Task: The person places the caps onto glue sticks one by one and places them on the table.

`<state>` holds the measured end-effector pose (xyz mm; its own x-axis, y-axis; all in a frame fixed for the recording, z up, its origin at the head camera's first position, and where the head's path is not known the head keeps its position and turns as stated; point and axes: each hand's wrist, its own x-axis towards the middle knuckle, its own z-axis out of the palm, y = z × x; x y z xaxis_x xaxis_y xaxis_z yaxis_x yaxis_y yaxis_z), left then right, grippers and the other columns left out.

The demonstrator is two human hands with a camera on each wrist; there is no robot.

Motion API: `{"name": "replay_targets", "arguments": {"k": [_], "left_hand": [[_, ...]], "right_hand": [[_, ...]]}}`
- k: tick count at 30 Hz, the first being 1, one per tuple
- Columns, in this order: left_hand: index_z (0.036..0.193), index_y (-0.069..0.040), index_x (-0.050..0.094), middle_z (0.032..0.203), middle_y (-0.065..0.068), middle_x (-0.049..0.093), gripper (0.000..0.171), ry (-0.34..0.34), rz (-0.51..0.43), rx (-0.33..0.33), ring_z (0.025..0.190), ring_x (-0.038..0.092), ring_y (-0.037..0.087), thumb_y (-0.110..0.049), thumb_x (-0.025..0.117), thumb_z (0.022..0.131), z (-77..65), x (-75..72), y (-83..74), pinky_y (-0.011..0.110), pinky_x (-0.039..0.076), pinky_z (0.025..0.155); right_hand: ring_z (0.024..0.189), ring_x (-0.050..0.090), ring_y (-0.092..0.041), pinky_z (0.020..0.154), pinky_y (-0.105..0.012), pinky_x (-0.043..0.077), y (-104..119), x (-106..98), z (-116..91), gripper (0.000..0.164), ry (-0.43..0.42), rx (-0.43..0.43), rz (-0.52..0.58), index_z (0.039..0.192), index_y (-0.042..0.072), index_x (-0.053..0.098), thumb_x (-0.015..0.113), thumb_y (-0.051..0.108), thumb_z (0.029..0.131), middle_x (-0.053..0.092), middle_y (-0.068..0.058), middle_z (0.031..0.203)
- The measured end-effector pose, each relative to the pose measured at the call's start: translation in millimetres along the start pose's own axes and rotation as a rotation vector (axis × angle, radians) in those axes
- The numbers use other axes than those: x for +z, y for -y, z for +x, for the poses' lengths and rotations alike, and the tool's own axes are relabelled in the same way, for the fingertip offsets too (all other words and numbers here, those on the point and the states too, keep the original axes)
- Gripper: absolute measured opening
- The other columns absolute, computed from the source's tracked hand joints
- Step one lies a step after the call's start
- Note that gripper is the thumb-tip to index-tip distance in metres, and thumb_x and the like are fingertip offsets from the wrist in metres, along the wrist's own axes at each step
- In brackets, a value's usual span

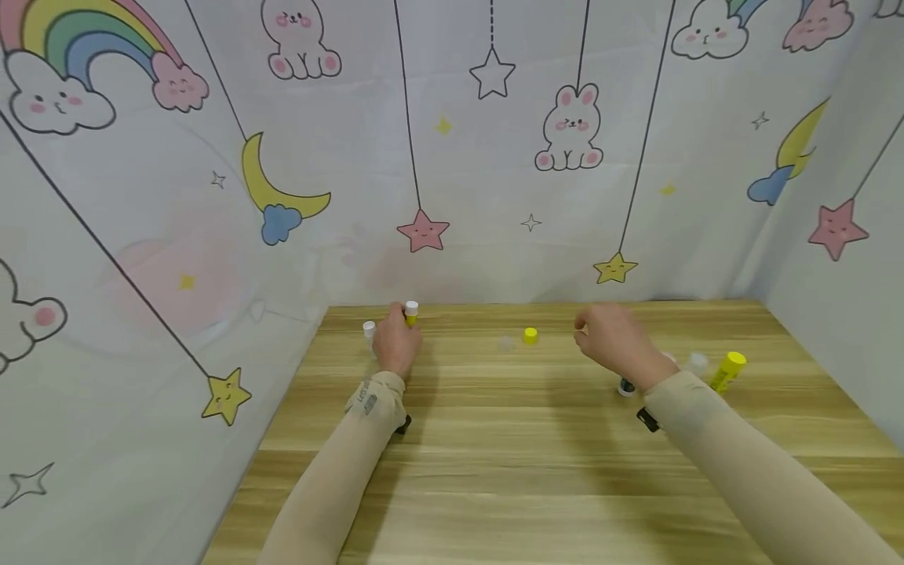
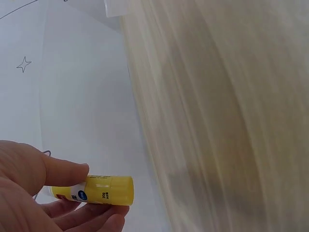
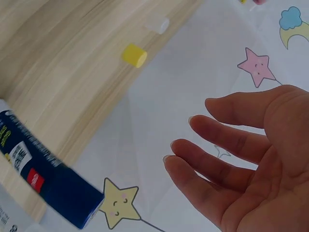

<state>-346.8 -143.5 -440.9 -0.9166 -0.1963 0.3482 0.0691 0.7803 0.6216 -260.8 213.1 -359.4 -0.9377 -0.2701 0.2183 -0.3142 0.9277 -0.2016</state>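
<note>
My left hand [image 1: 398, 341] grips a yellow glue stick [image 2: 99, 189] near the table's back left, thumb on one side and fingers on the other. Its white end [image 1: 412, 305] sticks up past the fingers in the head view. Nothing is in my right hand [image 3: 246, 159]; its fingers are loosely bent and spread above the table's right half. Between the hands stand a yellow cap [image 1: 530, 336] and a translucent cap [image 1: 506, 343]. Below the right wrist is a dark blue glue stick [image 3: 43, 169], partly hidden by the arm in the head view.
A white-topped tube [image 1: 369, 329] stands just left of my left hand, partly covered by it. Right of my right wrist are a translucent-topped item [image 1: 698, 362] and a yellow glue stick [image 1: 727, 373]. A printed curtain [image 1: 480, 267] borders the wooden table [image 1: 494, 471] behind and at both sides.
</note>
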Motion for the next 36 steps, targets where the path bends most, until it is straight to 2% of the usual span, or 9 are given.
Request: {"name": "replay_targets", "arguments": {"k": [5, 13, 23, 30, 36], "left_hand": [[0.118, -0.004, 0.061, 0.112, 0.015, 0.071, 0.028, 0.001, 0.000, 0.011, 0.093, 0.068, 0.035, -0.008, 0.069, 0.092, -4.1, -2.4, -0.1, 0.050, 0.054, 0.076], [0.119, -0.006, 0.064, 0.111, 0.013, 0.072, 0.029, -0.002, 0.001, 0.049, 0.093, 0.069, 0.031, -0.009, 0.071, 0.091, -13.1, -7.9, -1.2, 0.047, 0.056, 0.075], [0.127, -0.008, 0.066, 0.115, 0.012, 0.071, 0.038, 0.024, -0.023, 0.082, 0.100, 0.068, 0.030, -0.008, 0.073, 0.090, -22.1, -17.5, -20.2, 0.046, 0.055, 0.083], [0.124, -0.007, 0.068, 0.114, 0.011, 0.071, 0.035, 0.007, -0.044, 0.152, 0.100, 0.068, 0.029, -0.012, 0.076, 0.090, -26.9, -23.9, -36.0, 0.045, 0.055, 0.084], [0.120, -0.007, 0.071, 0.111, 0.010, 0.072, 0.032, 0.004, -0.046, 0.165, 0.099, 0.069, 0.028, -0.010, 0.077, 0.089, -30.3, -30.9, -46.0, 0.046, 0.056, 0.084]], "right_hand": [[0.100, 0.067, -0.035, 0.080, -0.050, 0.054, 7, 9, 13, 0.025, -0.013, -0.007, 0.033, 0.114, 0.000, 0.073, 0.067, 0.011, 0.093, 0.071, -0.017, 0.111], [0.105, 0.066, -0.035, 0.085, -0.051, 0.054, 15, 30, 31, 0.031, 0.032, 0.012, 0.120, 0.122, 0.000, 0.069, 0.067, 0.009, 0.093, 0.069, -0.019, 0.118], [0.095, 0.065, -0.030, 0.079, -0.047, 0.054, 9, 60, 47, 0.032, 0.079, -0.016, 0.180, 0.123, 0.001, 0.069, 0.069, 0.009, 0.091, 0.070, -0.018, 0.110], [0.103, 0.065, -0.034, 0.083, -0.049, 0.054, 10, 72, 56, 0.035, 0.097, -0.021, 0.190, 0.125, 0.000, 0.068, 0.064, 0.005, 0.091, 0.069, -0.020, 0.117], [0.115, 0.060, -0.040, 0.094, -0.055, 0.049, 11, 86, 66, 0.038, 0.112, -0.022, 0.187, 0.128, -0.003, 0.065, 0.065, 0.002, 0.090, 0.065, -0.022, 0.126]]}}
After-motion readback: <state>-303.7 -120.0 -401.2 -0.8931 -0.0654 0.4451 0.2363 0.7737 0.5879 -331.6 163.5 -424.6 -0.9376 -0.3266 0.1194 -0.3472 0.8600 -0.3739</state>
